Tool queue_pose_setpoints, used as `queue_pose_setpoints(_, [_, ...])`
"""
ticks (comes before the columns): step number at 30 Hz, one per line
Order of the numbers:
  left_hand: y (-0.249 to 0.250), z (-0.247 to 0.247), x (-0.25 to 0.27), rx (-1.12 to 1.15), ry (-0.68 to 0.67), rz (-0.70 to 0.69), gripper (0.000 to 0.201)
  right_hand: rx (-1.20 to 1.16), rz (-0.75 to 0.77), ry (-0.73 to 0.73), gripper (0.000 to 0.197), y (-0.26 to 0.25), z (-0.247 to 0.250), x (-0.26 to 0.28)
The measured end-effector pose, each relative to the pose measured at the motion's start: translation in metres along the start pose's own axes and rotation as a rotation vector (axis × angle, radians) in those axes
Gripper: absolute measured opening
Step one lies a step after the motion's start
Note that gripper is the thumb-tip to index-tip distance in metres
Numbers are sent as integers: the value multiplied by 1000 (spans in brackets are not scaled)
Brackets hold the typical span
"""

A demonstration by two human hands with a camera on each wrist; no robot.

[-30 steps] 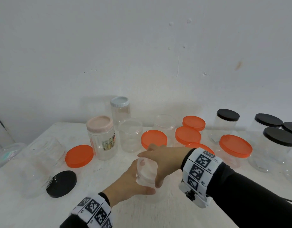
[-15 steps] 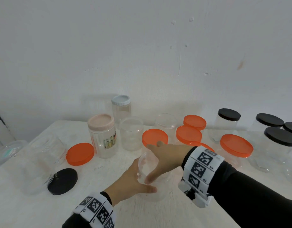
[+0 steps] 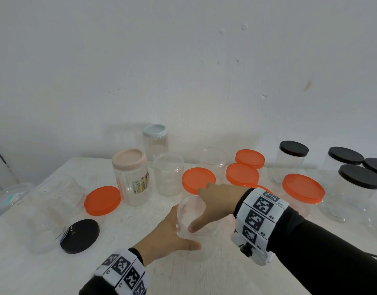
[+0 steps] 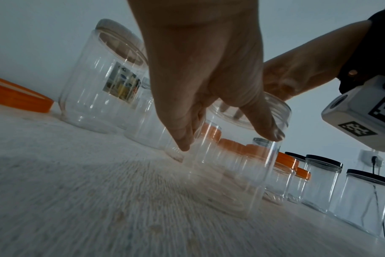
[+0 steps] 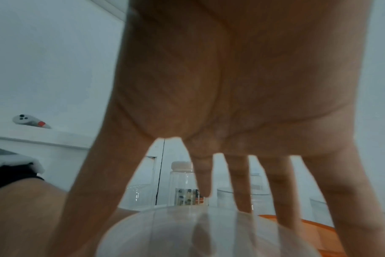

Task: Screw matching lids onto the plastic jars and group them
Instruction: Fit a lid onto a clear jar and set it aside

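Observation:
A clear, wide-mouthed plastic jar [image 3: 196,248] stands on the white table [image 3: 183,279] in front of me. My left hand [image 3: 172,231] wraps its side, thumb in front and fingers behind; the left wrist view shows thumb and fingers pressed on the jar wall [image 4: 231,173]. A clear lid [image 3: 189,211] lies over the jar's mouth. My right hand [image 3: 202,207] comes from above, with spread fingers and thumb spanning the lid's rim [image 5: 187,231].
A loose orange lid [image 3: 102,200] and a loose black lid [image 3: 79,236] lie at the left beside a big open jar [image 3: 49,211]. Behind stand a pink-lidded jar [image 3: 131,177], open clear jars [image 3: 168,177], orange-lidded jars [image 3: 243,173] and, at right, black-lidded jars [image 3: 361,177].
The clear lid, held tilted above the jar a second ago, has come down flat on the jar's mouth. The right hand lowered with it; the left hand stayed on the jar.

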State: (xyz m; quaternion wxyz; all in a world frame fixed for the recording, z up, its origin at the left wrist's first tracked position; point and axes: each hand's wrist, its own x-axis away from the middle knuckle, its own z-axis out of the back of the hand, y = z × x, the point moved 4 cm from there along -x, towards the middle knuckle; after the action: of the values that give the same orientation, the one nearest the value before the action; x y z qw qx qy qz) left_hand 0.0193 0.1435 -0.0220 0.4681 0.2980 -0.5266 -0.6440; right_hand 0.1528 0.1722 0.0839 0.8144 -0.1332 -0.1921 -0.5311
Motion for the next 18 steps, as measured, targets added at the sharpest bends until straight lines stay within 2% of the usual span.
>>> queue_pose_setpoints(3, [-2, 0, 0, -3, 8, 7, 88, -51, 125, -67, 104, -8, -2, 1])
queue_pose_setpoints(5, [-3, 0, 0, -11, 14, 11, 87, -54, 166, -79, 101, -12, -3, 0])
queue_pose_setpoints(11, [-3, 1, 0, 3, 19, 13, 97, -23, 50, -32, 90, -7, -4, -2])
queue_pose_setpoints(14, [-2, 1, 0, 10, 14, 7, 93, 32, -14, 16, 91, -4, 0, -2])
queue_pose_setpoints(16, [-1, 1, 0, 11, 8, 1, 91, 8, -12, 27, 95, -2, 0, -2])
queue_pose_setpoints(18, [-1, 0, 0, 13, 8, 1, 93, -35, 54, -33, 102, -6, -2, -2])
